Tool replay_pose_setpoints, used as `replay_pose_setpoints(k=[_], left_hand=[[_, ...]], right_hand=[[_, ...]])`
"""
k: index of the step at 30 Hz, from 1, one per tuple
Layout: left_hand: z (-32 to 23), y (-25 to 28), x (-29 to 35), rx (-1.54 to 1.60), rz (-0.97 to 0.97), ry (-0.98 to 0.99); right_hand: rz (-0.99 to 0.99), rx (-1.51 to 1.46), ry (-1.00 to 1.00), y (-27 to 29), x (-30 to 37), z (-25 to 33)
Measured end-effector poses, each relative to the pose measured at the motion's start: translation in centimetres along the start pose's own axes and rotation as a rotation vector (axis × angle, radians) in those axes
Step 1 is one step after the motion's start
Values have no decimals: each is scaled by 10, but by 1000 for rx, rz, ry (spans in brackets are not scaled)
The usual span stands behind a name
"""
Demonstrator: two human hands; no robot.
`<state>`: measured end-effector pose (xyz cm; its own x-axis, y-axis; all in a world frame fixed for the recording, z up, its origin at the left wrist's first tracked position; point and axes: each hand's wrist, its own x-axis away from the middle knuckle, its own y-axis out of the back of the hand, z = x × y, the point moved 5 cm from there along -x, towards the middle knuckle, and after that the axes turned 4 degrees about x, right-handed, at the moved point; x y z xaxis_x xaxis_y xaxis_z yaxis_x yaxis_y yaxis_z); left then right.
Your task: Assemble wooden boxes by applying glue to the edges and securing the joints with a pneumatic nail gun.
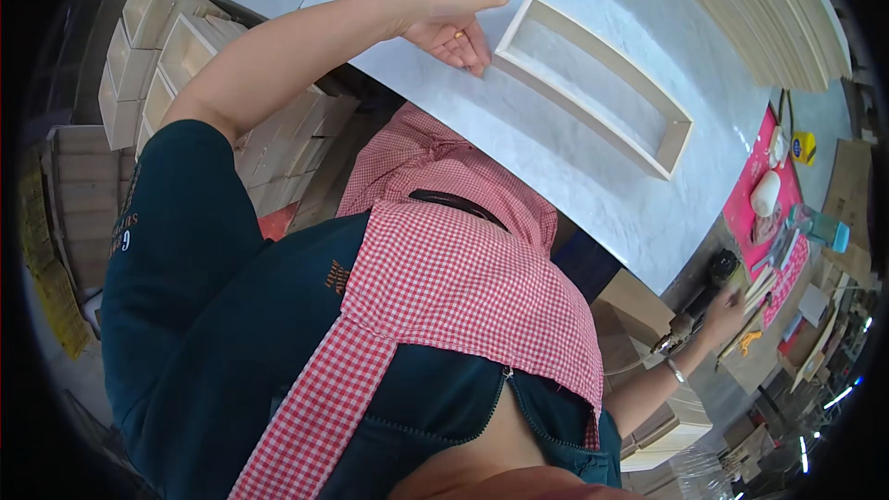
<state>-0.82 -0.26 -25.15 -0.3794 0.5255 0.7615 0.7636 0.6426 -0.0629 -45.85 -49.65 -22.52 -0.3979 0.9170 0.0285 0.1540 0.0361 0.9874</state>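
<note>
One wooden frame (583,115); left hand (451,32) half-open, empty, beside it; right hand (725,317): opening, hold unclear.

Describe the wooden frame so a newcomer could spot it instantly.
Start at the big white marble-patterned table. On it, just beside the fingertips of the person's left hand, lies a long, narrow, pale wooden frame. Unlike the stacked wooden pieces at the picture's upper right, it lies apart, its four thin walls surrounding bare tabletop.
</note>
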Motion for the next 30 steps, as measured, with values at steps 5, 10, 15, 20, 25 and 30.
replay_pose_setpoints(k=[5,10,15,20,25,30], left_hand=[[1,12,-8,-19,-212,-83],[-4,9,29,40,-479,-405],[-4,-48,45,-353,-538,-387],[-19,-133,23,-1197,-699,-1344],[-45,-126,28,-1134,-568,-1122],[-110,-94,7,-935,-21,-581]], right_hand=[[-625,-245,306,-6,-119,17],[70,-311,170,-33,-220,59],[-170,-176,-91,-46,-219,91],[-323,-456,-194,-21,-192,97],[-526,-1182,-140,49,-121,114],[-918,-1620,-13,116,-26,119]])
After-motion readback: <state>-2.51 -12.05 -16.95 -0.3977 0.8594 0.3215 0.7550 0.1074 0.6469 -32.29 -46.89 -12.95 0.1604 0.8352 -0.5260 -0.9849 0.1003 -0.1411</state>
